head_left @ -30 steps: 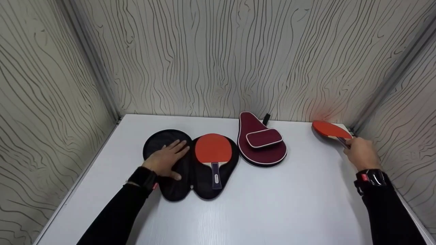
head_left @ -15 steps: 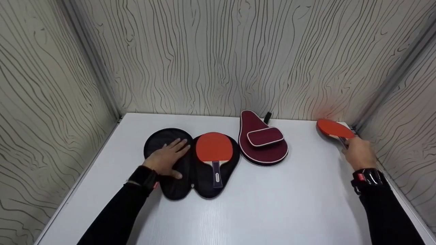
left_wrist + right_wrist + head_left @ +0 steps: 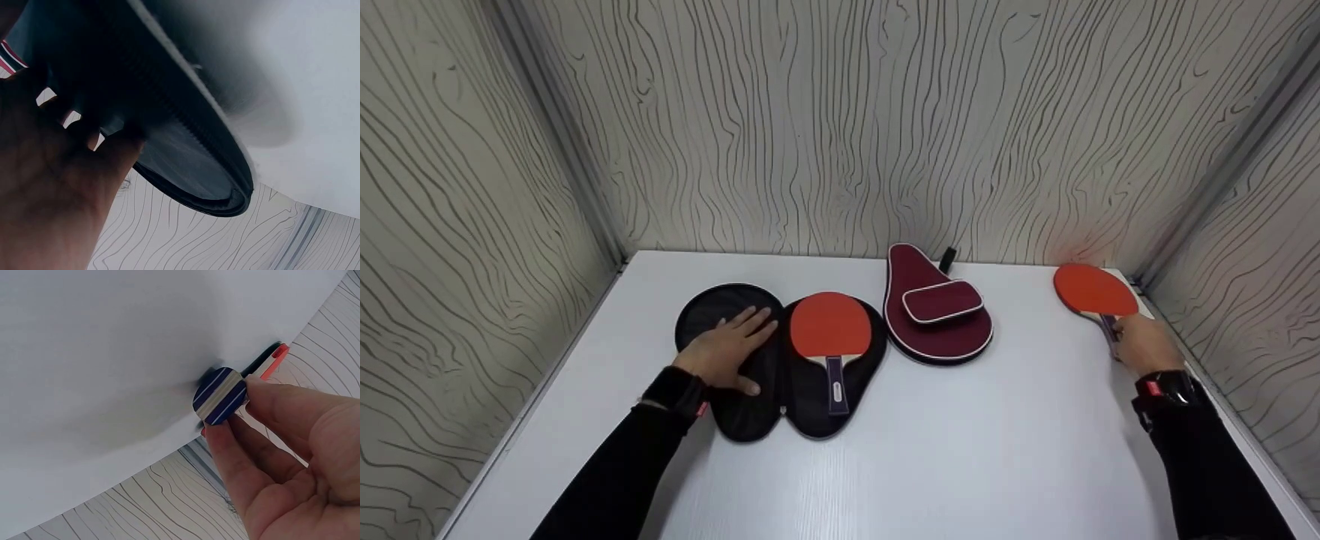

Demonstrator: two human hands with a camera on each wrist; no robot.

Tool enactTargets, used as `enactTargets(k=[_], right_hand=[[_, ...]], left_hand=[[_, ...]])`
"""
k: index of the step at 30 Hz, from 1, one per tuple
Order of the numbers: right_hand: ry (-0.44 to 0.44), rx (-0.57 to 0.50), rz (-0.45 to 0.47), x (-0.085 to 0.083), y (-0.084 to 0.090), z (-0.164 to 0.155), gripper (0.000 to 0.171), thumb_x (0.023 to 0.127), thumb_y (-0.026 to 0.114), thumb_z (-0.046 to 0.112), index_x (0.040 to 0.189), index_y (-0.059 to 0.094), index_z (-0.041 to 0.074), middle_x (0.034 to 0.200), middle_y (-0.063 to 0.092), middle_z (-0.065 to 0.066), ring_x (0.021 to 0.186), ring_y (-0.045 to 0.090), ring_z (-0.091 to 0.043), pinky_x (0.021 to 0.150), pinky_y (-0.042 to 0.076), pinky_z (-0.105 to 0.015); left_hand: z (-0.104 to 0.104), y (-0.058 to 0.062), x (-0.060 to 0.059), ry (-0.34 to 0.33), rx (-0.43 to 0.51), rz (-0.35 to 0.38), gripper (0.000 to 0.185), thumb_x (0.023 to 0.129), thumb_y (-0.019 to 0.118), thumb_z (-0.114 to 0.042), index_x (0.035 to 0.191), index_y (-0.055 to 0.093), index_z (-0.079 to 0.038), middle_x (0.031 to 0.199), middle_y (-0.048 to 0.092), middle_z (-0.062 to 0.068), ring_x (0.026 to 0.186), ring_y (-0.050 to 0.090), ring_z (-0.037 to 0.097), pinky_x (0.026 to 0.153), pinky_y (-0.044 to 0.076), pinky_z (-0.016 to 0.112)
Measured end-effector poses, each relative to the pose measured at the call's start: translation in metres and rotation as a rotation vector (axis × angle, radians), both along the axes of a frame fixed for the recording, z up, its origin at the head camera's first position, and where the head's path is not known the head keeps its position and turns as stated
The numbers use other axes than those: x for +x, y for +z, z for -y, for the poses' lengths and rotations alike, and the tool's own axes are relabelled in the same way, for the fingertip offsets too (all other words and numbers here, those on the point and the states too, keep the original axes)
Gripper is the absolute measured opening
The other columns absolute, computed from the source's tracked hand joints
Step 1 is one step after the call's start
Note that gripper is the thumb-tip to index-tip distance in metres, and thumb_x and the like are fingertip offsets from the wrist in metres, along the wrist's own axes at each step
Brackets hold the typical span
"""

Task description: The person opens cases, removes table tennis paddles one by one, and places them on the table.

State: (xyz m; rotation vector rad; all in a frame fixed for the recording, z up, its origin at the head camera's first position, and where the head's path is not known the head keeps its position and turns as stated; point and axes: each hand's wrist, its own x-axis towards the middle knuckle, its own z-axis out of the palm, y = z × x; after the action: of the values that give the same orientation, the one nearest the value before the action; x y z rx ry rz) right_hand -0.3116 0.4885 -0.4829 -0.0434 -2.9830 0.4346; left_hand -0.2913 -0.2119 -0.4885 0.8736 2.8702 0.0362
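My left hand (image 3: pixel 727 354) rests flat with spread fingers on the left half of an unzipped black paddle case (image 3: pixel 742 424). In the case's right half lies a red table tennis paddle (image 3: pixel 830 326), its dark handle toward me. At the far right, my right hand (image 3: pixel 1146 345) pinches the handle of a second red paddle (image 3: pixel 1095 291), blade pointing to the back wall. The right wrist view shows the striped butt of that handle (image 3: pixel 220 396) between thumb and fingers. The left wrist view has the left hand (image 3: pixel 56 169) against the case's dark lining (image 3: pixel 185 160).
A maroon paddle case (image 3: pixel 937 345) with white piping and a small front pocket lies right of the black case. Wood-patterned walls (image 3: pixel 840 135) enclose the white table (image 3: pixel 960 465) at the back and both sides.
The right hand has turned the second paddle so its red face shows more and lies flatter, near the table's back right corner. The left hand has stayed in place.
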Motion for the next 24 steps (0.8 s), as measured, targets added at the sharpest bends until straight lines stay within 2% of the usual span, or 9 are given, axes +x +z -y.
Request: enactTargets(k=[4,9,12,17,20,24], right_hand=[[0.014,0.018,-0.028,-0.0012,-0.0001,0.0016,0.037,0.095,0.065,-0.011,0.129,0.069,-0.026,0.110,0.076,-0.048,0.085,0.075,-0.057,0.069,0.064,-0.060],[0.015,0.020,0.006,-0.0016,0.0006,0.0002,0.037,0.094,0.065,-0.013,0.128,0.068,-0.027,0.104,0.077,-0.044,0.082,0.072,-0.050,0.069,0.062,-0.053],[0.015,0.019,0.008,-0.0009,-0.0002,-0.0022,0.035,0.097,0.059,-0.013,0.128,0.067,-0.027,0.103,0.076,-0.044,0.084,0.071,-0.049,0.073,0.062,-0.056],[-0.021,0.017,0.018,-0.0008,-0.0030,-0.0047,0.039,0.102,0.056,-0.012,0.138,0.066,-0.024,0.119,0.074,-0.048,0.092,0.071,-0.052,0.087,0.063,-0.069],[-0.055,0.021,0.047,-0.0023,-0.0025,-0.0056,0.041,0.100,0.060,-0.011,0.140,0.067,-0.022,0.122,0.073,-0.048,0.090,0.069,-0.050,0.085,0.063,-0.067],[-0.058,0.038,0.043,-0.0030,0.0003,-0.0065,0.034,0.099,0.061,-0.009,0.129,0.072,-0.020,0.109,0.075,-0.043,0.083,0.068,-0.048,0.076,0.062,-0.063]], left_hand=[[0.0007,-0.0002,0.0001,0.004,0.004,-0.003,0.114,0.097,0.096,-0.046,0.183,0.036,-0.001,0.195,0.028,0.024,0.182,0.028,0.048,0.139,0.041,0.074],[0.0006,0.0005,-0.0001,0.002,0.004,0.004,0.113,0.098,0.096,-0.045,0.183,0.036,-0.001,0.195,0.028,0.024,0.182,0.027,0.048,0.140,0.041,0.074],[0.0000,0.0009,0.0000,0.001,0.007,0.005,0.114,0.097,0.097,-0.045,0.183,0.036,-0.001,0.195,0.028,0.024,0.182,0.027,0.049,0.140,0.040,0.074],[-0.0001,0.0005,0.0003,0.002,0.006,0.005,0.114,0.097,0.097,-0.045,0.183,0.036,-0.001,0.195,0.028,0.024,0.182,0.027,0.049,0.140,0.040,0.074],[0.0001,0.0004,0.0006,0.006,0.006,0.007,0.114,0.097,0.096,-0.045,0.183,0.036,-0.002,0.195,0.027,0.024,0.182,0.027,0.048,0.140,0.040,0.073],[0.0004,0.0007,0.0006,0.007,0.000,0.007,0.114,0.098,0.096,-0.046,0.183,0.036,-0.002,0.195,0.027,0.023,0.183,0.026,0.048,0.140,0.040,0.073]])
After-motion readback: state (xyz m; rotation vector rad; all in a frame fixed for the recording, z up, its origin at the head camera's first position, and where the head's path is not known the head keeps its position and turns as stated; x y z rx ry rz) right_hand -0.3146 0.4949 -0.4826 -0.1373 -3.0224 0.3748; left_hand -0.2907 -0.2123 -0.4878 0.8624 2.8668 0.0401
